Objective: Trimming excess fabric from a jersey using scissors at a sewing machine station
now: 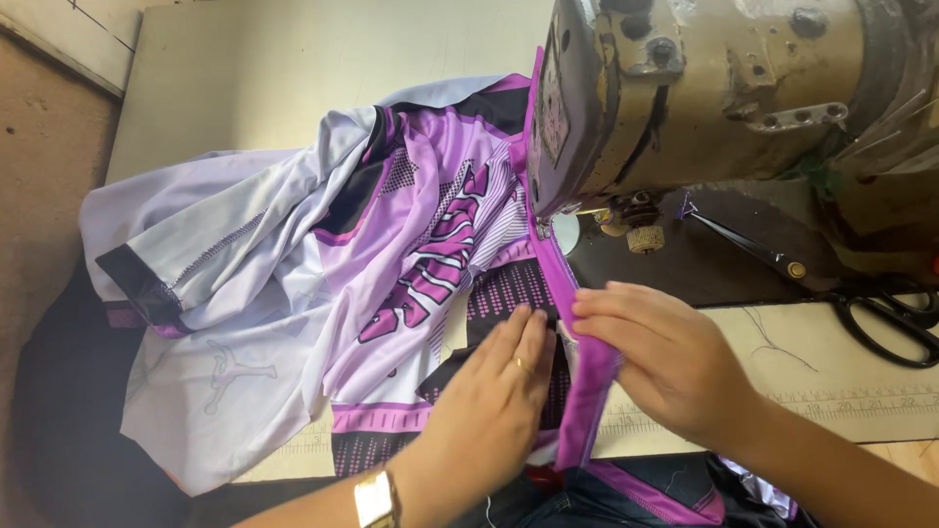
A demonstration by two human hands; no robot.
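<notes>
Pale cream worktable in bright daylight, brown floor at left, printed ruler along table edge

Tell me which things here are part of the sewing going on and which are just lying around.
In use: purple strip, jersey, sewing machine, left hand flat on the jersey, right hand pressing the strip.

Lying about: black scissors, loose thread on the table.
</notes>
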